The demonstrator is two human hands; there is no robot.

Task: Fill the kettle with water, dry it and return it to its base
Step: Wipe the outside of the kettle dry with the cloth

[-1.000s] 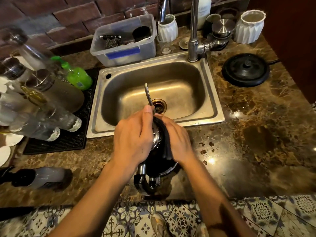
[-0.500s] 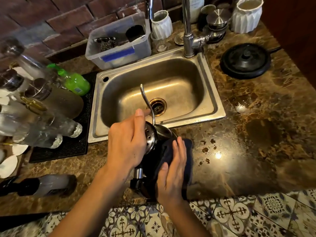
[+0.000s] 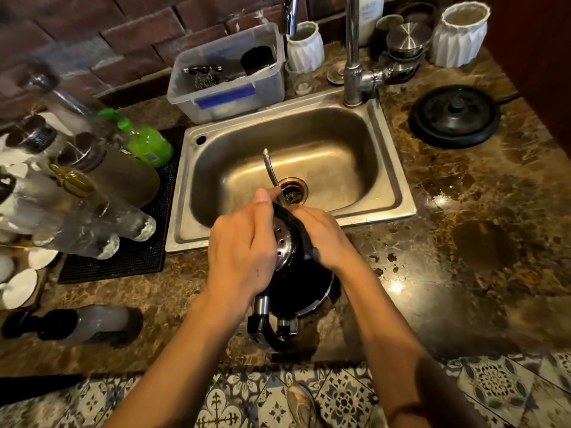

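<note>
A steel gooseneck kettle [image 3: 285,247] with a black handle stands on the marble counter in front of the sink, its thin spout reaching over the basin. My left hand [image 3: 244,251] grips the kettle's top and lid. My right hand [image 3: 321,236] presses a dark cloth [image 3: 304,234] against the kettle's upper right side. The cloth covers much of the body. The round black kettle base [image 3: 455,115] lies on the counter at the right of the sink, with nothing on it.
The steel sink [image 3: 398,193] has a tall tap [image 3: 352,54] behind it. A clear plastic tub [image 3: 228,75] and white ribbed cups sit at the back. Glass bottles and a green soap bottle [image 3: 145,142] crowd the black mat at left. A bottle [image 3: 74,324] lies near the counter's front edge.
My right hand moved with the cloth from the kettle's lower side up to its upper right side. My left hand kept its grip on the top.
</note>
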